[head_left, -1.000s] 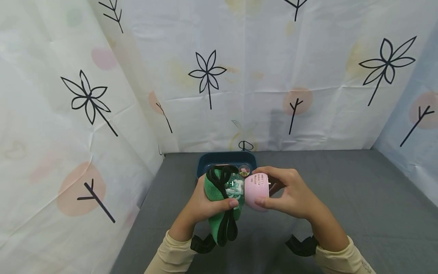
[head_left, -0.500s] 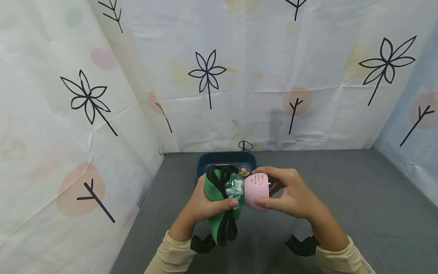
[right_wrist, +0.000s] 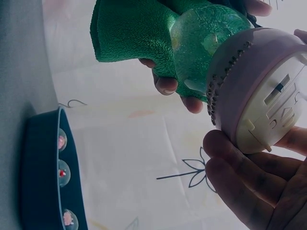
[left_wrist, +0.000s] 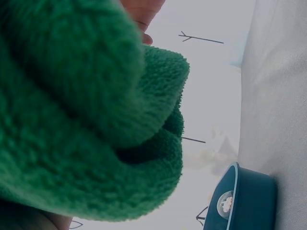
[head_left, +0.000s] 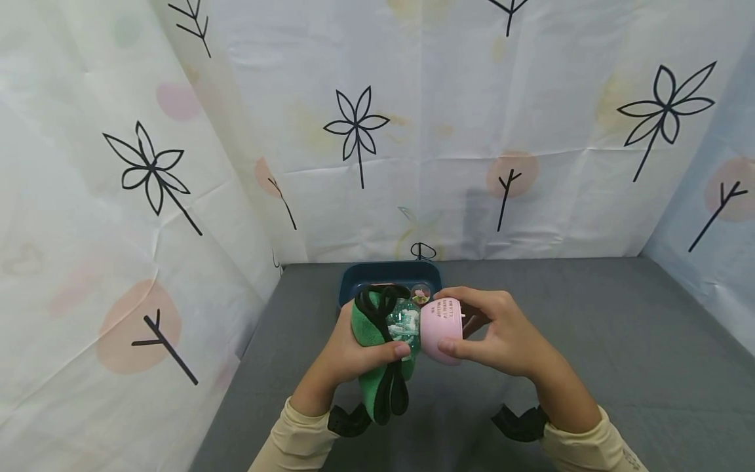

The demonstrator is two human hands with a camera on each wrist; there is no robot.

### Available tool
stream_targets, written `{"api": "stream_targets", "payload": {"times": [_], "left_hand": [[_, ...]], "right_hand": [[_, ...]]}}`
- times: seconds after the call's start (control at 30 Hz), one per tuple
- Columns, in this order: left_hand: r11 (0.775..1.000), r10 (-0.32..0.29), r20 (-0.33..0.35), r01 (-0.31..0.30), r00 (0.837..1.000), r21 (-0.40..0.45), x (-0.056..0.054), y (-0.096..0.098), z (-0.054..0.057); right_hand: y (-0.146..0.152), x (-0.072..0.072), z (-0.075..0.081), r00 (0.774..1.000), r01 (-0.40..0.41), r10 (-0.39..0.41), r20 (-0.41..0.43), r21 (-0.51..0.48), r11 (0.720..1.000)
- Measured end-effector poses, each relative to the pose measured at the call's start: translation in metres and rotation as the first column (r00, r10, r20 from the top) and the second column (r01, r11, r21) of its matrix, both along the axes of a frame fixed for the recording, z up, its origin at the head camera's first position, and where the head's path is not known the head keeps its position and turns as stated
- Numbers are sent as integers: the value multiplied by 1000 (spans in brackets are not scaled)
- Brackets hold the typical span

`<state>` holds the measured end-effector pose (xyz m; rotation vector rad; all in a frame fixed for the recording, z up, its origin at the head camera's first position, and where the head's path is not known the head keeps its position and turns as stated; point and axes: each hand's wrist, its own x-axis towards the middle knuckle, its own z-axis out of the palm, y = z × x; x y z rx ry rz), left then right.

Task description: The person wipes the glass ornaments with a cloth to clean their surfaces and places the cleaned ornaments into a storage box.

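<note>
A snow globe lies on its side between my two hands. Its glitter-filled clear ball [head_left: 404, 324] points left, and its pink base [head_left: 441, 331], printed with small lettering, faces right. My left hand [head_left: 362, 357] grips a green fleecy cloth [head_left: 371, 387] wrapped against the ball, thumb towards me. Black loops of strap [head_left: 392, 393] hang over the cloth. At the base, my right hand [head_left: 504, 334] holds on with thumb and fingers. The right wrist view shows the base's cream underside [right_wrist: 273, 110] with a small switch. In the left wrist view, the cloth [left_wrist: 96, 124] hides the globe.
Behind the hands, a dark blue tray [head_left: 391, 267] stands on the grey table [head_left: 590, 341]. Several small clear globes with figures lie in it, one of them a small ball [right_wrist: 64, 173] in the right wrist view. A patterned cloth backdrop [head_left: 448, 131] encloses the table.
</note>
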<state>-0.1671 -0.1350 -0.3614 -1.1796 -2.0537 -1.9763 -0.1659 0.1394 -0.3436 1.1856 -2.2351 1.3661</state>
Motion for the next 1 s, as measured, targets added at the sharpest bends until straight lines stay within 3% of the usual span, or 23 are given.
{"api": "stream_targets", "payload": {"times": [0.27,0.53,1.0], "left_hand": [[1000,10,-15,-10,1000,11,0,-1,-2],[997,78,-66,-77,995,15,1,-3,-1],[989,140,-122,-133,983,63,-2,-5,1]], "right_hand": [[-1,0,1,1000,-6,5,19,19,1000],[-4,0,1,999,-13,12,51,15,1000],[-6,3,1,999,33,-33,16,4,999]]}}
